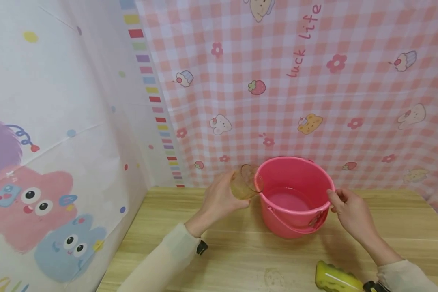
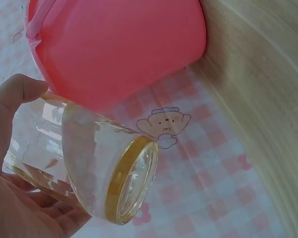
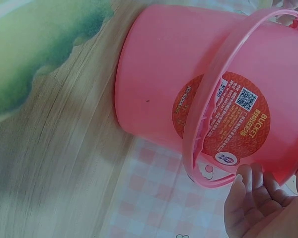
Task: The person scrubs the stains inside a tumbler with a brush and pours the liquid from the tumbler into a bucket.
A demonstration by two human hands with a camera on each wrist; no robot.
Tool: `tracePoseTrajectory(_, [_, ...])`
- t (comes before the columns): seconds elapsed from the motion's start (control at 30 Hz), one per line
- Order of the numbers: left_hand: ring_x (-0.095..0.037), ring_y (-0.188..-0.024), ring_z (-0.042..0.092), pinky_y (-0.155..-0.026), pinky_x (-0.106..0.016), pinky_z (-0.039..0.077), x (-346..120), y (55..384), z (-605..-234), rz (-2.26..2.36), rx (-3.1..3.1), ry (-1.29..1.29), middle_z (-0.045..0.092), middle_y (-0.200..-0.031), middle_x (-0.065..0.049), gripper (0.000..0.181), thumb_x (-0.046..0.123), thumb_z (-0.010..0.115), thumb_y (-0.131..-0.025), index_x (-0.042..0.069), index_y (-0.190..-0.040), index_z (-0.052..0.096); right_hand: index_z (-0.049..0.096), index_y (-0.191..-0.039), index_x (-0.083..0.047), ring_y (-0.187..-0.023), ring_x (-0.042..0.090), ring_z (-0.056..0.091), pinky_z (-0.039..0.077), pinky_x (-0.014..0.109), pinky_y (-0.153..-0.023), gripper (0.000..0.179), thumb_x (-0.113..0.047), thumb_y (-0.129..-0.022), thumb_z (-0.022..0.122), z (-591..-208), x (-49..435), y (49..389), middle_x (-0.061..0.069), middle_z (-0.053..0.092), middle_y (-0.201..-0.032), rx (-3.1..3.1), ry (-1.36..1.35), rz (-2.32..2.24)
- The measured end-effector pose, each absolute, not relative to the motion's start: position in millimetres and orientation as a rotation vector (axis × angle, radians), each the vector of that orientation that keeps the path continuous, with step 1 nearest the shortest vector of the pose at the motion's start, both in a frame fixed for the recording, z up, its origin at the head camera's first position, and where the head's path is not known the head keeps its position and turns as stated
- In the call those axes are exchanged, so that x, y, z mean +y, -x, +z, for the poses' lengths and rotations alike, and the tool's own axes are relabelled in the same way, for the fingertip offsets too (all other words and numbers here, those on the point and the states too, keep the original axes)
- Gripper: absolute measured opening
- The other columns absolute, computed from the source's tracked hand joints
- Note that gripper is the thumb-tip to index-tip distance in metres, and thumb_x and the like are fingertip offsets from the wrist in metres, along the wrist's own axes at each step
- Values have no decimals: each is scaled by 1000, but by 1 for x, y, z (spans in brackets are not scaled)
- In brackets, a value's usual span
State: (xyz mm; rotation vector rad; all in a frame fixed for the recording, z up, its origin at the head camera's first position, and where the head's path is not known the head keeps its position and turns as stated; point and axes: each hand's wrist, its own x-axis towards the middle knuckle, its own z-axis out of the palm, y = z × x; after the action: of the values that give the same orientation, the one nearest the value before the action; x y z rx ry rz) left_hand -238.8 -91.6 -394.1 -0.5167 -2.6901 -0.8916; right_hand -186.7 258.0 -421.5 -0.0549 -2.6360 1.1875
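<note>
My left hand (image 1: 220, 194) grips a clear amber-tinted drinking glass (image 1: 242, 184), fingers and thumb wrapped round its side. The glass leans toward the pink bucket (image 1: 295, 182), its mouth right at the bucket's left rim. In the left wrist view a slanting liquid line shows inside the glass (image 2: 84, 153), above its thick amber base. The bucket stands upright on the table, a shallow pool of liquid at its bottom and its handle hanging down in front. At the right rim my right hand (image 1: 354, 213) pinches the edge between thumb and curled fingers.
A yellow-green block with a wavy edge (image 1: 337, 278) lies near my right wrist. On the wooden table (image 1: 233, 251), a faint wet ring mark shows in front of the bucket. A pink checked cloth (image 1: 241, 105) hangs behind, with a white printed cloth (image 1: 87, 170) at the left.
</note>
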Motion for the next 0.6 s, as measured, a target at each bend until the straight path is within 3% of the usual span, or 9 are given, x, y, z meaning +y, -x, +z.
tracePoseTrajectory(0.13, [-30, -130, 57, -99, -55, 54, -91, 239, -390, -836, -2705, 531, 62, -142, -9, 92, 41, 94, -69, 8, -145, 55, 66, -107, 2, -83, 27, 65, 50, 28, -55, 45, -39, -111, 50, -422, 258, 187, 14, 70, -90, -2640, 55, 1184])
tracePoseTrajectory(0.4, [-25, -123, 59, -95, -51, 56, -89, 239, -386, -821, -2703, 551, 64, -136, -4, 89, 41, 94, -68, 12, -143, 56, 65, -108, 3, -84, 27, 65, 52, 28, -56, 47, -41, -111, 49, -422, 258, 186, 15, 71, -93, -2643, 58, 1192])
tracePoseTrajectory(0.6, [-27, -124, 59, -99, -50, 55, -87, 240, -384, -775, -2690, 573, 63, -137, -8, 91, 40, 95, -68, 9, -144, 56, 65, -108, 3, -83, 27, 65, 52, 28, -56, 47, -41, -111, 49, -422, 259, 187, 15, 71, -93, -2637, 61, 1197])
